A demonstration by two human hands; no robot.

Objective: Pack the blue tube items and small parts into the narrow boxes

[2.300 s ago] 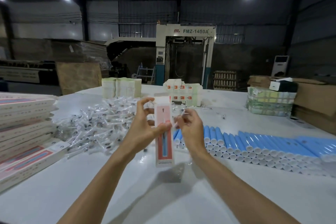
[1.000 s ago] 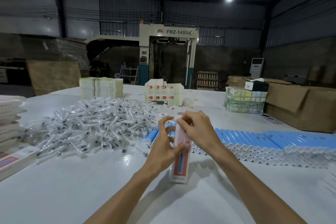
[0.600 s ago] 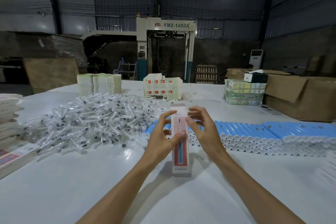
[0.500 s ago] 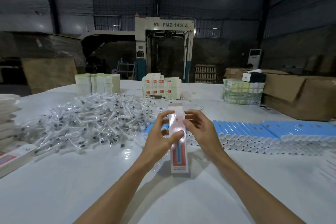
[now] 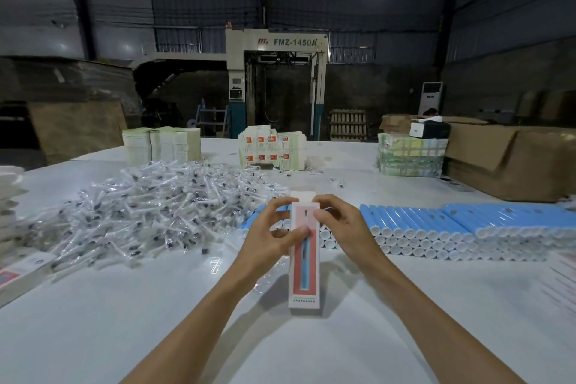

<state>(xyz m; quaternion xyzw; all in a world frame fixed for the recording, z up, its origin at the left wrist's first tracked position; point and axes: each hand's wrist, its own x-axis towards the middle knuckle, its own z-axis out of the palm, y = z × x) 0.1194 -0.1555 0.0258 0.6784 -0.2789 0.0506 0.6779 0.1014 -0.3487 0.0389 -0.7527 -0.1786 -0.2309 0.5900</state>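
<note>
A narrow white and red box (image 5: 304, 271) stands upright on the white table (image 5: 156, 315), its top flap raised. My left hand (image 5: 267, 240) grips its left side, thumb across the front. My right hand (image 5: 341, 227) holds the upper right edge with its fingertips near the top opening. Behind the box lies a long row of blue tubes with white caps (image 5: 452, 224), stacked in layers. A big heap of small parts in clear wrappers (image 5: 156, 209) spreads to the left. What is inside the box is hidden.
Stacked narrow boxes (image 5: 12, 227) lie at the left edge. Flat carton stacks (image 5: 162, 146), (image 5: 272, 148) and a wrapped bundle (image 5: 411, 154) stand at the back. Brown cardboard boxes (image 5: 511, 159) sit at the right. Printed sheets (image 5: 561, 277) lie at the right edge.
The box came down from in front of me to stand on the table. My right hand shifted from pressing the top to holding the upper right edge; the flap stands raised.
</note>
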